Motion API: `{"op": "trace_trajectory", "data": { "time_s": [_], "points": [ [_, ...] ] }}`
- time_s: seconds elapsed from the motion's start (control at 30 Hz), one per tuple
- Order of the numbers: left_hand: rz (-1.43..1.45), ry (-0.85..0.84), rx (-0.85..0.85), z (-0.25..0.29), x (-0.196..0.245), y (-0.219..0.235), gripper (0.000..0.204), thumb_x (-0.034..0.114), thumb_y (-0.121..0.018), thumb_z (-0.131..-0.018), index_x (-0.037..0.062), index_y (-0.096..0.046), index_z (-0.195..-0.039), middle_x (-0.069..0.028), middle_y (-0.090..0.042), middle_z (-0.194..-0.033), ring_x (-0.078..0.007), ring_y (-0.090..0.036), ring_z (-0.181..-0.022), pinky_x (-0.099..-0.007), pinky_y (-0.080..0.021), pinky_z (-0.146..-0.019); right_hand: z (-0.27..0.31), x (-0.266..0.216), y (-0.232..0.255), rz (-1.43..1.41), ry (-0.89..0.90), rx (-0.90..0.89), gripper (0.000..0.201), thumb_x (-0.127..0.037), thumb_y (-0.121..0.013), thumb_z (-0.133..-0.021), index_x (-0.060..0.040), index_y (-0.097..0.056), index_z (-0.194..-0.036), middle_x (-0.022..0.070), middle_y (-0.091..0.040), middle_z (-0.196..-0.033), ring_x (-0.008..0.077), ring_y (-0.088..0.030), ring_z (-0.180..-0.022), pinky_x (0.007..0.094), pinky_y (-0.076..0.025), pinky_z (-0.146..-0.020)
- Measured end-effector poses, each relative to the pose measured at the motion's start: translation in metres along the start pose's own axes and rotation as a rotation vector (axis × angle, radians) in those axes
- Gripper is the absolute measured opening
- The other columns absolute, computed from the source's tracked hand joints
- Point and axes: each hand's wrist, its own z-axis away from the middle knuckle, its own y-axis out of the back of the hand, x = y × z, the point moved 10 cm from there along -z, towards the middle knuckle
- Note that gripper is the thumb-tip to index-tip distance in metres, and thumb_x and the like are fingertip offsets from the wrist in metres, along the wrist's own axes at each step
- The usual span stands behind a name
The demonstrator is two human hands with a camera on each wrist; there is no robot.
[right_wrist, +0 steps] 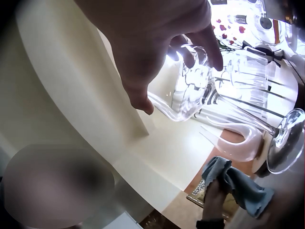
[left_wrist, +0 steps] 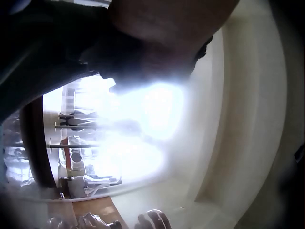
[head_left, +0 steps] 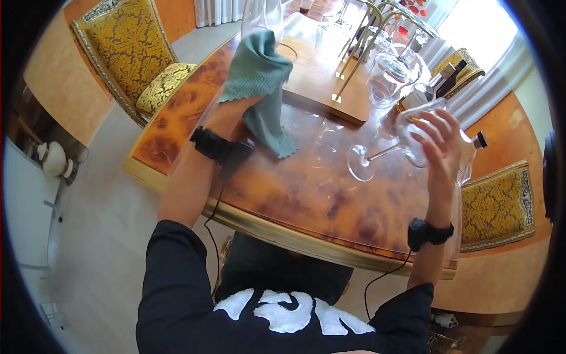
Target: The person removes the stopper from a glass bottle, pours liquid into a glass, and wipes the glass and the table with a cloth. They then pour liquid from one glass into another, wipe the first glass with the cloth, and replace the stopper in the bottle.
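A clear stemmed glass (head_left: 407,141) is held on its side by the right hand (head_left: 439,138), fingers and thumb around the bowl, its stem and round foot pointing left over the table. In the right wrist view the same glass (right_wrist: 195,90) hangs under the right hand (right_wrist: 157,52). The left hand (head_left: 242,106) holds a green cloth (head_left: 253,76) that drapes over it and hides the fingers; one end hangs toward the tabletop. Just beyond the cloth stands a clear glass vessel (head_left: 259,17). The right wrist view also has the cloth (right_wrist: 248,188) over the left hand (right_wrist: 215,196).
A wooden board (head_left: 318,88) with brass rods (head_left: 354,65) lies on the glossy table (head_left: 283,200). Glassware (head_left: 389,74) and bottles (head_left: 451,76) crowd the back right. A stoppered decanter (head_left: 469,156) stands behind the right hand. Patterned chairs (head_left: 127,53) flank the table.
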Motion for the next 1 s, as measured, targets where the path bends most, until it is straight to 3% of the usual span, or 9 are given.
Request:
{"op": "trace_trajectory", "data": {
  "time_s": [0.1,0.3,0.33,0.4,0.43,0.53,0.63,0.8,1.0],
  "points": [
    [0.018,0.011,-0.025,-0.003,-0.003,0.007,0.040,0.009,-0.072,-0.085,0.0039,-0.059,-0.122,-0.0031,-0.064,-0.115,-0.0170,-0.062,-0.098,-0.0361,-0.054,-0.081,-0.003,0.024,-0.018,-0.106,-0.071,-0.001,0.076,-0.015,-0.087,-0.074,-0.0019,-0.044,-0.135,0.0172,-0.059,-0.126,0.0225,-0.059,-0.112,0.0351,-0.054,-0.092],
    [-1.577,-0.597,-0.621,-0.008,0.025,-0.059,0.036,0.023,-0.075,-0.077,0.0051,-0.065,-0.107,-0.0174,-0.067,-0.102,-0.0368,-0.063,-0.089,-0.0412,-0.053,-0.079,-0.011,0.026,-0.030,0.038,-0.059,0.002,0.080,-0.026,-0.088,-0.073,-0.0010,-0.045,-0.135,0.0165,-0.060,-0.123,0.0239,-0.061,-0.110,0.0354,-0.054,-0.089],
    [-1.575,-0.594,-0.642,-0.005,0.030,-0.064,0.036,0.023,-0.075,-0.077,0.0051,-0.065,-0.107,-0.0174,-0.067,-0.102,-0.0368,-0.063,-0.089,-0.0412,-0.053,-0.079,-0.012,0.024,-0.032,0.088,-0.041,-0.011,0.081,-0.028,-0.088,-0.073,-0.0005,-0.044,-0.135,0.0165,-0.061,-0.123,0.0244,-0.061,-0.109,0.0354,-0.054,-0.089],
    [-1.597,0.177,-0.859,0.009,0.039,-0.069,0.039,0.024,-0.074,-0.079,0.0031,-0.064,-0.110,-0.0199,-0.066,-0.109,-0.0336,-0.064,-0.099,-0.0422,-0.052,-0.086,-0.012,0.029,-0.030,0.091,-0.023,0.015,0.083,-0.031,-0.088,-0.073,0.0001,-0.043,-0.136,0.0166,-0.061,-0.121,0.0249,-0.062,-0.108,0.0361,-0.054,-0.088],
    [-1.605,0.183,-0.885,0.014,0.054,-0.080,0.039,0.024,-0.074,-0.079,0.0031,-0.064,-0.110,-0.0199,-0.066,-0.109,-0.0336,-0.064,-0.099,-0.0422,-0.052,-0.086,-0.011,0.029,-0.031,0.087,0.004,0.022,0.084,-0.031,-0.088,-0.073,0.0000,-0.043,-0.136,0.0164,-0.061,-0.122,0.0251,-0.062,-0.108,0.0364,-0.054,-0.087],
    [-1.925,0.508,-0.825,0.028,0.066,-0.059,0.051,0.027,-0.074,-0.082,0.0052,-0.058,-0.125,-0.0218,-0.061,-0.123,-0.0314,-0.061,-0.112,-0.0419,-0.049,-0.094,-0.001,0.035,-0.030,0.024,0.041,0.059,0.086,-0.034,-0.088,-0.073,0.0004,-0.042,-0.137,0.0170,-0.059,-0.126,0.0260,-0.062,-0.110,0.0372,-0.055,-0.087],
    [-1.482,-0.182,-0.566,0.031,0.089,-0.103,0.059,0.039,-0.070,-0.087,0.0158,-0.053,-0.138,-0.0224,-0.052,-0.139,-0.0409,-0.055,-0.122,-0.0447,-0.046,-0.102,0.006,0.037,-0.035,-0.061,0.020,-0.005,0.105,-0.042,-0.089,-0.071,0.0021,-0.030,-0.147,0.0203,-0.052,-0.135,0.0302,-0.058,-0.118,0.0412,-0.051,-0.096],
    [-1.631,-0.128,-0.594,0.046,0.022,-0.103,0.061,0.028,-0.070,-0.088,0.0194,-0.046,-0.144,-0.0229,-0.052,-0.139,-0.0449,-0.047,-0.128,-0.0453,-0.042,-0.105,0.039,0.049,-0.013,0.138,-0.002,-0.097,0.116,-0.046,-0.088,-0.071,0.0017,-0.021,-0.152,0.0236,-0.046,-0.143,0.0359,-0.046,-0.132,0.0462,-0.042,-0.106],
    [-1.749,-0.095,-0.519,0.014,0.002,-0.090,0.040,0.003,-0.059,-0.082,0.0132,-0.059,-0.120,-0.0187,-0.062,-0.106,-0.0411,-0.061,-0.094,-0.0491,-0.051,-0.085,0.104,0.067,0.067,0.104,-0.144,0.118,0.092,-0.034,-0.082,-0.079,-0.0052,-0.032,-0.150,0.0193,-0.048,-0.141,0.0297,-0.048,-0.130,0.0418,-0.042,-0.106]
  ]
}}
